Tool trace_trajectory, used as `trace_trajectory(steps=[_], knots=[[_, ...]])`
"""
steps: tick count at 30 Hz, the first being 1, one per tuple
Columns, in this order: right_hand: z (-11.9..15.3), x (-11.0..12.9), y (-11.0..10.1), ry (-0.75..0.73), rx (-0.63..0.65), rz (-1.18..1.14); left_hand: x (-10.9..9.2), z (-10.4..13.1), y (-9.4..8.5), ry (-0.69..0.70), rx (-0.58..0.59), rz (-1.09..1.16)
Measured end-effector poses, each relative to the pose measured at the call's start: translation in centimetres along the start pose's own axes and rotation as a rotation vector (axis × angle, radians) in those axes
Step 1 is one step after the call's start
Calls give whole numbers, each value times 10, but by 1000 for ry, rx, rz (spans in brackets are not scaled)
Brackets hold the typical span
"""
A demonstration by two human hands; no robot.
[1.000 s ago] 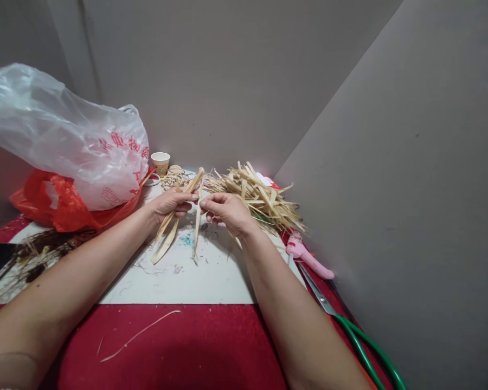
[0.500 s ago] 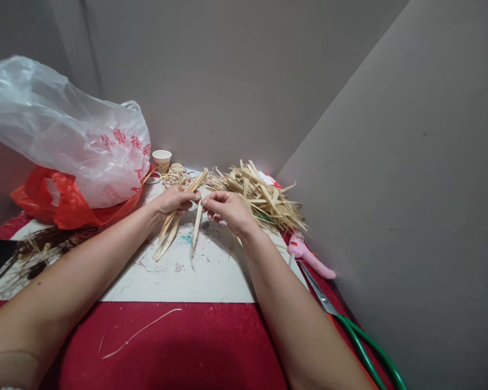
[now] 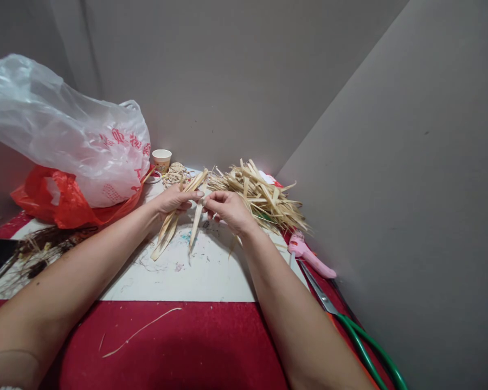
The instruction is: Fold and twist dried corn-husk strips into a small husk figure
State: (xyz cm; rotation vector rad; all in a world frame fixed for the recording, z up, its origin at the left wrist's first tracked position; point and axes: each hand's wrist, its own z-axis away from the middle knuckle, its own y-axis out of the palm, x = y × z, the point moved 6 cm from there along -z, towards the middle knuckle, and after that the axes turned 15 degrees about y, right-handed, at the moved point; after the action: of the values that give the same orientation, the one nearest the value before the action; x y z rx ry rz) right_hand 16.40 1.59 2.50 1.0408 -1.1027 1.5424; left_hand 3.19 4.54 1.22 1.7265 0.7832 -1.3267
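My left hand [image 3: 175, 199] is closed round a small bundle of pale dried leaf strips [image 3: 165, 238], whose ends stick out above and below the fingers. Right beside it, my right hand [image 3: 226, 207] pinches a single dried leaf strip [image 3: 196, 225] between thumb and forefinger. That strip hangs down between the two hands, its pointed tip just above the white board [image 3: 179, 284]. Behind my right hand lies a heap of dried leaf strips [image 3: 268, 195].
At the left stand a clear plastic bag [image 3: 85, 130] and a red bag [image 3: 65, 200], near a paper cup [image 3: 161, 161]. Dark twigs [image 3: 40, 254] lie below them. On the right are a pink glue gun [image 3: 309, 254] and green-handled scissors [image 3: 361, 341]. Red cloth [image 3: 179, 346] covers the front.
The lower tip of the single strip has swung slightly left. Both hands stay in nearly the same place, and both keep their hold.
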Motion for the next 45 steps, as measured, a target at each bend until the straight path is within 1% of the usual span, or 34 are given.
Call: trace_trajectory(steps=[5, 10, 14, 24, 30, 38, 43, 45], knots=[[-2, -2, -4, 3, -1, -29, 0, 0, -2, 12, -17, -65], [-2, -4, -4, 26, -15, -29, 0, -2, -4, 53, -48, -112], [-2, -4, -1, 39, 1, -37, 0, -2, -4, 72, -41, -139], [0, -2, -2, 24, -55, -20, -1, -3, -4, 90, -31, -229], [0, -2, -1, 37, -54, 2, -1, -3, -4, 124, -14, -264], [-2, 1, -1, -14, -131, 126, -2, -2, -2, 121, -34, -226], [-8, 0, -1, -144, -264, 347, -4, -1, -2, 155, -76, -375], [-9, 0, -1, -173, -316, 422, -5, -1, -1, 162, -85, -426]])
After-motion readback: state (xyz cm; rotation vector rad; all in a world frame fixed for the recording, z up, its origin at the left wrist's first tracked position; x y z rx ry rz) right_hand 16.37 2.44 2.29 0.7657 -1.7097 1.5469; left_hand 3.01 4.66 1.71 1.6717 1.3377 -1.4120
